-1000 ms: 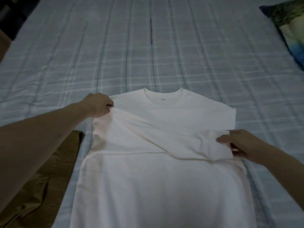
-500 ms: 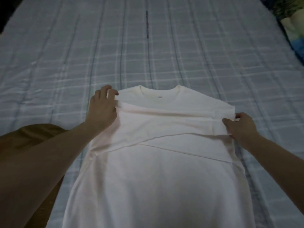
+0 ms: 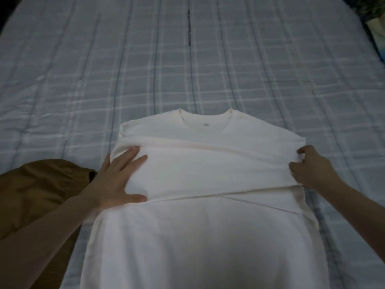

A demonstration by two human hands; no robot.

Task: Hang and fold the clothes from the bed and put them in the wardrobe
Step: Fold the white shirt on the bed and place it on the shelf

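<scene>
- At the far left a crumpled brown cloth garment [image 3: 39,188] lies on the bed covered in a pale blue checked quilt [image 3: 270,59], just beside the shirt and partly under the left forearm.
- The left hand [image 3: 116,180] lies flat on the near-left edge of the folded band, fingers [image 3: 133,157] straight and spread, thumb along the band's lower hem; it presses and grips nothing.
- The white cotton T-shirt [image 3: 198,236] lies flat on the bed, collar away from the person, hem toward them. Its long axis runs from the person outward; both sleeves are folded inward into a band crossing that axis between the hands.
- The right hand [image 3: 312,170] sits at the band's right edge, fingers curled and pinching the sleeve fabric there.
- Both hands flank the shirt at chest height, equally near it. The next fold, judging by this, likely runs along the long axis, hem brought up toward the collar, so the hands must first come back toward the hem, which lies below the frame.
</scene>
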